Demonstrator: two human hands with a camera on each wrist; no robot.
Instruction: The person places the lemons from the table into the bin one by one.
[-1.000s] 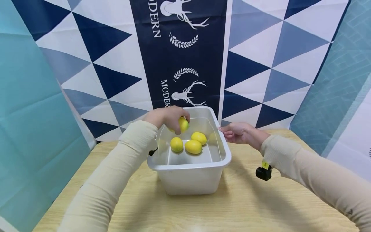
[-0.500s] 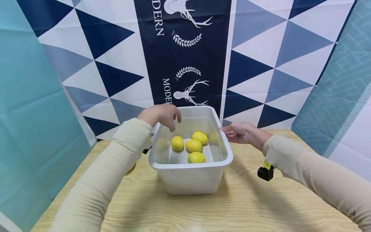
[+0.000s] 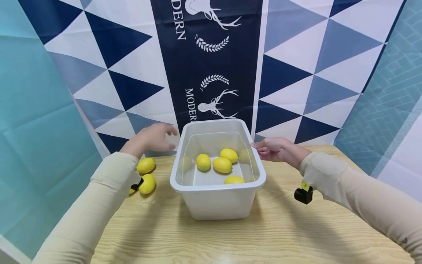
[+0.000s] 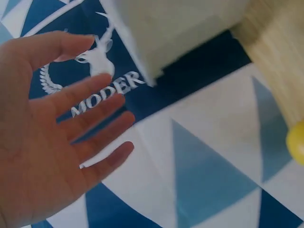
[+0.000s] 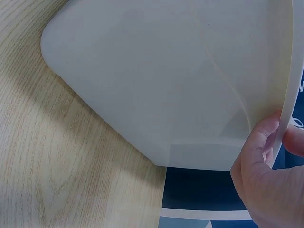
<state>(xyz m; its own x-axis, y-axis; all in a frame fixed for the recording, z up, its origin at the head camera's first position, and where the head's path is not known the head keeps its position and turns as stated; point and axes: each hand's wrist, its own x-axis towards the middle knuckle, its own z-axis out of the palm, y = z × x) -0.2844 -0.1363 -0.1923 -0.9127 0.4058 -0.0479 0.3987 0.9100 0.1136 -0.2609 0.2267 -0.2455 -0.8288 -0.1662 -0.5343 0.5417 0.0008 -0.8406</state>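
A pale grey plastic tub (image 3: 217, 205) stands on the table with several lemons in it, one lemon (image 3: 234, 180) lying against its near wall. My right hand (image 3: 275, 149) pinches the tub's right rim; in the right wrist view the thumb is over the rim (image 5: 288, 107) and the curled fingers are beneath it. Left of the tub, my left hand (image 3: 153, 137) is in the air, fingers spread and holding nothing, as the left wrist view also shows. Under that wrist several more lemons lie on the table, among them a lemon (image 3: 146, 165) and another lemon (image 3: 147, 184), partly hidden by the wrist camera.
The wooden table (image 3: 217, 242) runs up to a patterned cloth backdrop (image 3: 211, 66) right behind the tub. A teal cloth (image 3: 46, 128) bounds the left side, and another teal cloth (image 3: 389, 73) the right.
My left hand has let go of a lemon inside the tub and moved left, out over the rim. The dropped lemon has rolled right along the near wall. My right hand stays at the rim.
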